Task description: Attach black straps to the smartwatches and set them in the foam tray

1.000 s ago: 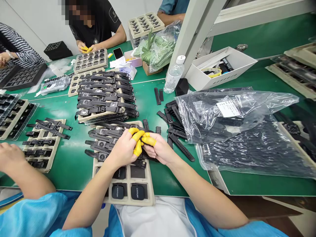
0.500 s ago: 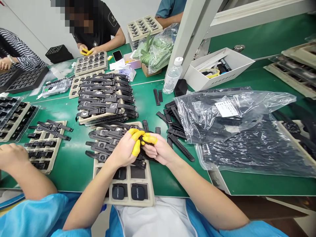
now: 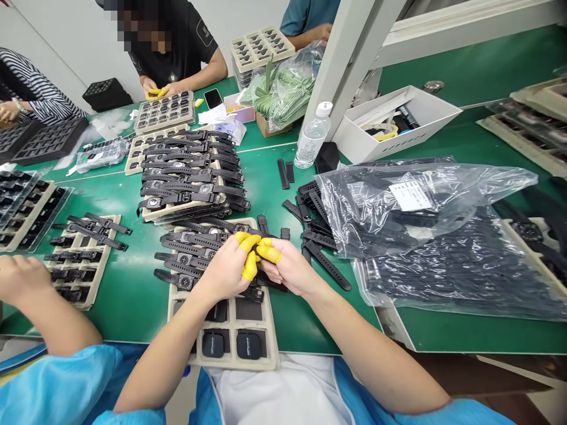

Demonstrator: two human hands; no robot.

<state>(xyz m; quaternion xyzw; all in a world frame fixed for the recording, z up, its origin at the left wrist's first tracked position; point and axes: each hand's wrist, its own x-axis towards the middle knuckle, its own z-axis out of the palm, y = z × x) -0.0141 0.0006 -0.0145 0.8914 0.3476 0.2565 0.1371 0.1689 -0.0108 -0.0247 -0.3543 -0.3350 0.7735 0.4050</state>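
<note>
My left hand (image 3: 228, 265) and my right hand (image 3: 289, 265) meet over a beige tray (image 3: 271, 333), yellow finger cots on several fingertips. Both are closed in a pinch on a black smartwatch, mostly hidden behind the fingers; a dark strap end shows below my right hand. Watches with black straps (image 3: 186, 260) lie across the tray's far part, left of my hands. In its near compartments sit square black watch bodies (image 3: 248, 345). To the right of my hands is a heap of loose black watch straps (image 3: 326, 265).
Plastic bags of black straps (image 3: 425, 265) cover the table's right side. A water bottle (image 3: 312, 137) stands by the post, beside a white box (image 3: 398, 127). Stacked watch trays (image 3: 186, 198) are ahead. A neighbour's hand (image 3: 22, 280) is at left; other people sit across.
My fingers have drawn closer together, covering more of the dark piece between them. The whole view has shifted slightly; the surrounding objects stay in place.
</note>
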